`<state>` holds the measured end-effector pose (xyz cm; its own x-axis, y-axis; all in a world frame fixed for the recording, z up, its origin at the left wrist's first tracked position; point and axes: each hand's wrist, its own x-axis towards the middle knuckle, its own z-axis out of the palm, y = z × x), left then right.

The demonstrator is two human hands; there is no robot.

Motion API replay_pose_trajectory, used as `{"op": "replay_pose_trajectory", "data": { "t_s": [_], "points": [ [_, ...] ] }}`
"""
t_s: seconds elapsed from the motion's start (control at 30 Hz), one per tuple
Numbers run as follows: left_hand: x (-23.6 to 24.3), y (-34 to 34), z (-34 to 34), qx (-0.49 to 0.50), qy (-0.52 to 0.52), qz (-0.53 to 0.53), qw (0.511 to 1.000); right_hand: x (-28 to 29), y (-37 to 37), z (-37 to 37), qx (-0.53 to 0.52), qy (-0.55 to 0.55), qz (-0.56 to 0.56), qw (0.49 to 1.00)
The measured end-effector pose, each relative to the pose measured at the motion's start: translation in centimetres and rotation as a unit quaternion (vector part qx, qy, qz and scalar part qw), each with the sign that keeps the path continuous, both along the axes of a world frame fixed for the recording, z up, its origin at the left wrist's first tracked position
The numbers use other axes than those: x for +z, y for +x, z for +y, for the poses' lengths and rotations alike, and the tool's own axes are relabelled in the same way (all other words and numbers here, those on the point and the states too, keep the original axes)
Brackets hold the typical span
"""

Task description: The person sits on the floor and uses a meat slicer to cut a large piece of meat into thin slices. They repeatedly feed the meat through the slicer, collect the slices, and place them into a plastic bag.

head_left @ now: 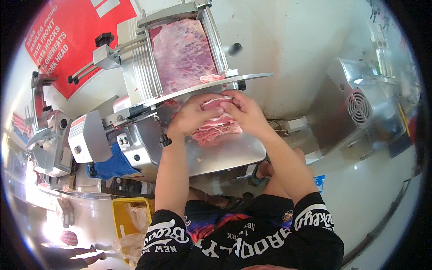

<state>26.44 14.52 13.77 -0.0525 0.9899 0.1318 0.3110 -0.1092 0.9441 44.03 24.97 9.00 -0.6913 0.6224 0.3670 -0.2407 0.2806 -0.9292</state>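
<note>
My left hand [192, 115] and my right hand [246, 114] are closed from both sides around a few thin slices of raw meat [212, 105], pink with white fat edges. My thumbs lie over the slices while my other fingertips curl around the far edge, partly hidden. Just below, more folded meat slices form a layered pile [217, 131] on the metal tray [245, 153] of a meat slicer [155, 96]. Beyond my hands, a big marbled slab of meat [182, 56] rests on the slicer's carriage, with a small scrap [211, 78] at its near edge.
The slicer's long curved blade edge [258, 75] runs just beyond my fingers. A blue cloth [112, 164] is tucked under the slicer. Another slicer [51, 139] stands at far left, a metal machine [346, 108] at right. A yellow crate [118, 216] with plastic bags sits low left.
</note>
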Motion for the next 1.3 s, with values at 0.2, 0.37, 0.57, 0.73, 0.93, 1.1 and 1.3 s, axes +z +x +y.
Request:
{"op": "replay_pose_trajectory", "data": {
  "t_s": [0.2,0.37,0.57,0.73,0.93,1.1,1.3],
  "points": [
    [-4.0,-5.2,-2.7,0.162,-0.013,0.261,0.952,-4.4,-1.1,2.5,-0.156,0.297,-0.231,0.913],
    [-6.0,-3.4,-3.5,0.255,0.107,0.305,0.911,-4.2,0.1,2.0,-0.242,0.285,-0.184,0.909],
    [-10.2,1.1,-2.8,0.198,0.093,0.426,0.878,-8.0,3.9,3.8,-0.236,0.016,-0.207,0.949],
    [-9.1,5.6,-1.6,0.151,0.083,0.466,0.868,-7.7,7.4,3.5,-0.05,-0.35,-0.132,0.926],
    [-10.5,15.9,3.1,0.071,0.189,0.406,0.891,-9.0,15.8,1.5,-0.074,-0.442,0.058,0.892],
    [-10.3,24.4,2.6,0.037,0.309,0.248,0.917,-5.4,28.8,-1.4,-0.319,-0.301,0.029,0.898],
    [-21.0,36.2,2.3,-0.129,0.211,0.149,0.957,-2.5,41.0,-9.3,-0.515,0.074,-0.27,0.81]
  ]
}}
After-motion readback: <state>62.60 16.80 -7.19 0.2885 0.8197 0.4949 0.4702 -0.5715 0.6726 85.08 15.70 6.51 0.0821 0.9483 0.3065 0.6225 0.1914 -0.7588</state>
